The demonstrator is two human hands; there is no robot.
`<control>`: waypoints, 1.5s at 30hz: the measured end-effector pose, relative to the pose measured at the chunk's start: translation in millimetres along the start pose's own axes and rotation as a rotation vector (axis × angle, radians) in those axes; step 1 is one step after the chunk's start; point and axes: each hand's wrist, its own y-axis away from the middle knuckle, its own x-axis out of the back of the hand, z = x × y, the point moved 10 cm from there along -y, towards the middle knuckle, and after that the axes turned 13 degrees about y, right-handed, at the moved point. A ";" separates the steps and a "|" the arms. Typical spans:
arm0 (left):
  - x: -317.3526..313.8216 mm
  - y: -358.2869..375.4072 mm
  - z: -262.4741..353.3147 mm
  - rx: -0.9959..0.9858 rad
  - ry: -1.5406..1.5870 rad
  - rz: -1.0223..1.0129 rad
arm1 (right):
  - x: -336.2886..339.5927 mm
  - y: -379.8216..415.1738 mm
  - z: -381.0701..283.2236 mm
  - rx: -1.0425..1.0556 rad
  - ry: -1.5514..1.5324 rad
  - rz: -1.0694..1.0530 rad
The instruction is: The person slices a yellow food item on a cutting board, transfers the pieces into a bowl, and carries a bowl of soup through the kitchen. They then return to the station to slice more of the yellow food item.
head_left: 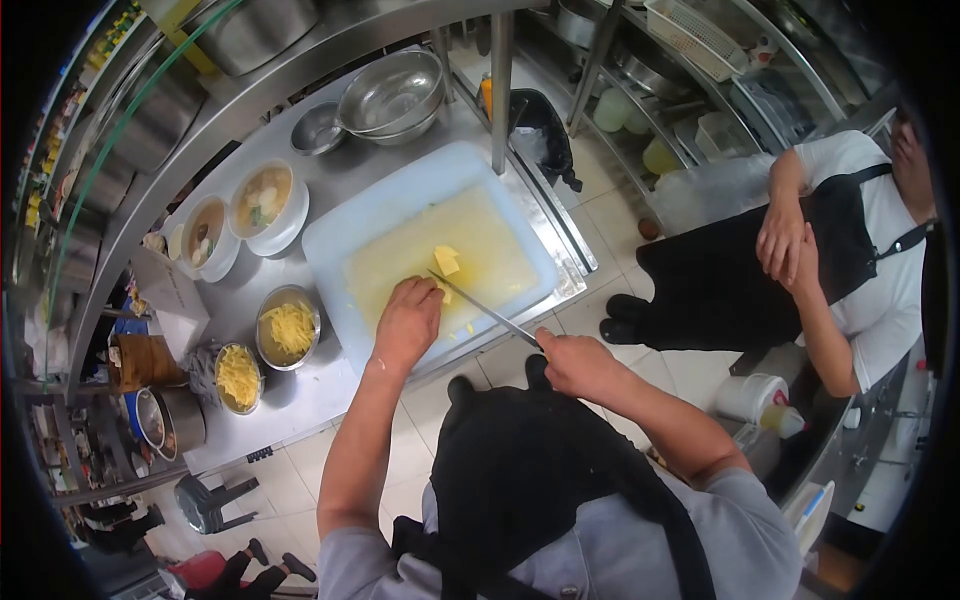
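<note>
A knife (490, 313) is held by its handle in my right hand (577, 364), its blade slanting up and left over the cutting board (390, 245). My left hand (408, 322) rests on the board with fingers bent, close to the blade tip and against a small yellow piece, partly hidden. Just beyond the tip lie some yellow chunks (446, 261). Small yellow scraps are near the board's front edge. Left of the board, two metal bowls hold yellow strips, one larger (289, 329) and one smaller (239, 378).
Two white bowls with soup-like contents (262, 198) (206, 233) stand at the back left. Metal bowls (392, 95) sit behind the board. A metal post (501, 95) rises at its back right corner. A person in a black apron (740, 262) stands at the right, hands together.
</note>
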 end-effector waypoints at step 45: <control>-3.2 10.8 -1.4 -0.072 0.005 0.082 | 7.5 -23.0 -27.4 0.029 0.239 0.069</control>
